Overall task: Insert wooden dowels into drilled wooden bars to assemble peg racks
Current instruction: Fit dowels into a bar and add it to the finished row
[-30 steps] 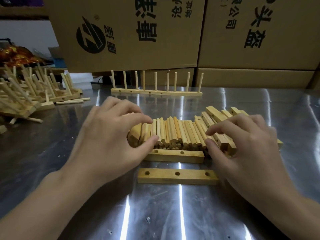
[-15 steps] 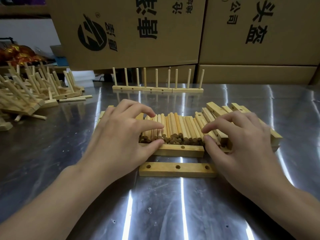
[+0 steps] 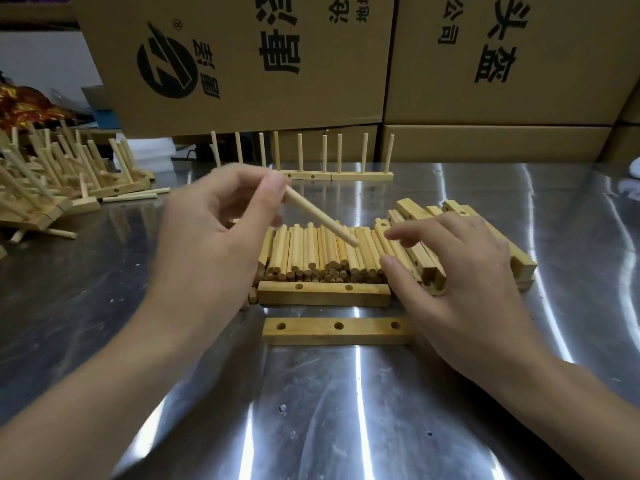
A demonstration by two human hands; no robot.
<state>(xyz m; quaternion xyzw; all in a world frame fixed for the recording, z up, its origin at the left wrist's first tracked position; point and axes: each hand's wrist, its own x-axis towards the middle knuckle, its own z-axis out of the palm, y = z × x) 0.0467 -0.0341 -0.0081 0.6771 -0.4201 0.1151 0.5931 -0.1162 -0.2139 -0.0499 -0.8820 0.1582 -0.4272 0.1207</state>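
On the steel surface [image 3: 346, 427], nearest the viewer, a drilled bar [image 3: 337, 332] lies flat with its three holes up and empty. The dowel pile [image 3: 322, 261] sits behind a second bar [image 3: 323, 296]. The left hand [image 3: 214, 244] pinches one dowel [image 3: 322, 220] by its upper end, slanting it above the pile. The right hand [image 3: 474, 289] has its fingers loosely apart and grips nothing. Risks: pinched far from its tip, the dowel may enter askew and jam; the unheld bar may skid.
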